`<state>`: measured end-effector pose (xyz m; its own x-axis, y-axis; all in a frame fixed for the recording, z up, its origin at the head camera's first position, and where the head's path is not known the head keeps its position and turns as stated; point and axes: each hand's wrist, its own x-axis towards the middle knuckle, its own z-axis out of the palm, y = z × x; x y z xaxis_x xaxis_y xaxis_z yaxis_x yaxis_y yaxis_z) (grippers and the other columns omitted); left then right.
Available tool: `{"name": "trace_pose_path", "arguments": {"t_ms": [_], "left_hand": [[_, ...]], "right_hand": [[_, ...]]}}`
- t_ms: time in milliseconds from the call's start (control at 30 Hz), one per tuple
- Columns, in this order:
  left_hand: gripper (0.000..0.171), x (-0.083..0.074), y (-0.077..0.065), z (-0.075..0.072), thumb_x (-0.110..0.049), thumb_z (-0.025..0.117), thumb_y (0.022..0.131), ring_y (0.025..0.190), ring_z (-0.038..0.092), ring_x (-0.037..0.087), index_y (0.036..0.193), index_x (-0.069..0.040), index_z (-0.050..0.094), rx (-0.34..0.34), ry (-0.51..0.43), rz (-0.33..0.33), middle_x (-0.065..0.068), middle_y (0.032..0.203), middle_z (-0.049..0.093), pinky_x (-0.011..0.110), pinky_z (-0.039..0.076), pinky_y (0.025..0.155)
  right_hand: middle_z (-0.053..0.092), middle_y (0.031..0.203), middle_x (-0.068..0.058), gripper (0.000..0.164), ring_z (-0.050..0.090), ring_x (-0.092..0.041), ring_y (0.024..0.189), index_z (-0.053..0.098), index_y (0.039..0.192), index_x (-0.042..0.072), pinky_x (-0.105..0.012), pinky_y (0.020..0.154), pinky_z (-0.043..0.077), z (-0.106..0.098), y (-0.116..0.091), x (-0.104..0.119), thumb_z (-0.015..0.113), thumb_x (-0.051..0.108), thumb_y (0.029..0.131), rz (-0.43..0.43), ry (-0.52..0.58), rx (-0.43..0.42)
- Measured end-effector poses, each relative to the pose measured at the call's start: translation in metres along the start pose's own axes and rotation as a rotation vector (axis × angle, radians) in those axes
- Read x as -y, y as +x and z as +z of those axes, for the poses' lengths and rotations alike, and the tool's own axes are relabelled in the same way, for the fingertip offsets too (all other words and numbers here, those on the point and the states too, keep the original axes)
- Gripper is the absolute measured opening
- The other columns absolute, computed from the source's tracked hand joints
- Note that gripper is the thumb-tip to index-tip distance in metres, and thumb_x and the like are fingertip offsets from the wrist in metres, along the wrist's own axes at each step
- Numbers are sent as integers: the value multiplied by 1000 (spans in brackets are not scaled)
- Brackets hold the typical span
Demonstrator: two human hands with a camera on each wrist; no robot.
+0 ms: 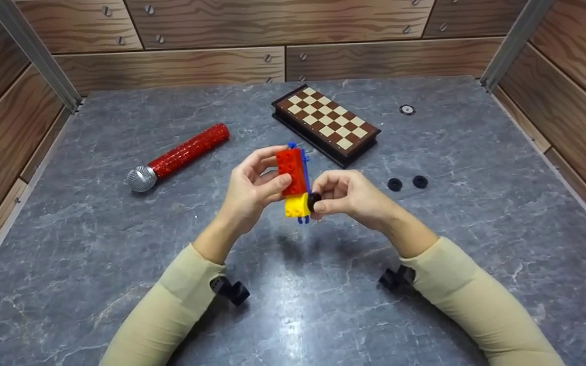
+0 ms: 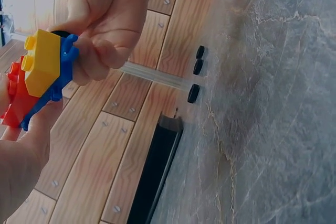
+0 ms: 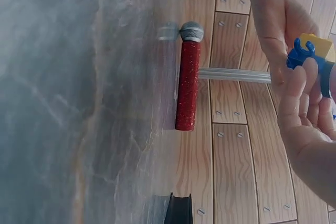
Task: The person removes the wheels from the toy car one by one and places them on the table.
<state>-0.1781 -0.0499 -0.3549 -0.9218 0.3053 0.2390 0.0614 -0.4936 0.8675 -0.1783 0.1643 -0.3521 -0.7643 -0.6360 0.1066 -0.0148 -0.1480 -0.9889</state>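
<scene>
A toy vehicle of building bricks, with a red brick (image 1: 288, 168), a yellow brick (image 1: 295, 205) and a blue base (image 1: 305, 170), is held up over the table between both hands. My left hand (image 1: 248, 190) grips it by the red part, thumb across the studs. From the other side, my right hand (image 1: 356, 195) pinches a black toy wheel (image 1: 314, 201) at the base beside the yellow brick. Blue hooks (image 3: 304, 46) stick out at the vehicle's end in the right wrist view. The base's far side is hidden in the head view.
Two loose black wheels (image 1: 394, 184) lie to the right of my right hand. Behind the hands sits a folded chessboard box (image 1: 328, 122), with a small round disc (image 1: 407, 110) to its right. A red glittery microphone (image 1: 188, 151) lies at the left.
</scene>
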Motion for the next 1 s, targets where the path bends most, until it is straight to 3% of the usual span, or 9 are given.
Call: {"name": "trace_pose_path", "arguments": {"t_ms": [467,767,1000], "left_hand": [[47,-5,2,0,4,65,83,96,59,35,126,-2,50,-14,-41,20,22,116,51,52,51,77],[42,-2,3,-2,6,62,85,92,61,32,125,-3,50,-81,-97,-5,21,114,52,47,54,73],[42,-2,4,-2,6,62,84,90,60,32,124,-2,50,-92,-111,15,21,114,51,48,54,73]], "right_hand": [[62,81,-13,15,60,-21,69,61,89,0,-27,66,53,3,5,3,68,-7,78,-58,31,-16],[61,85,-13,6,58,-21,68,60,93,-2,-25,66,52,6,7,9,61,-2,87,98,155,-53],[61,80,-12,5,56,-19,66,61,89,-2,-23,60,49,9,10,9,63,-4,85,57,143,-87]]}}
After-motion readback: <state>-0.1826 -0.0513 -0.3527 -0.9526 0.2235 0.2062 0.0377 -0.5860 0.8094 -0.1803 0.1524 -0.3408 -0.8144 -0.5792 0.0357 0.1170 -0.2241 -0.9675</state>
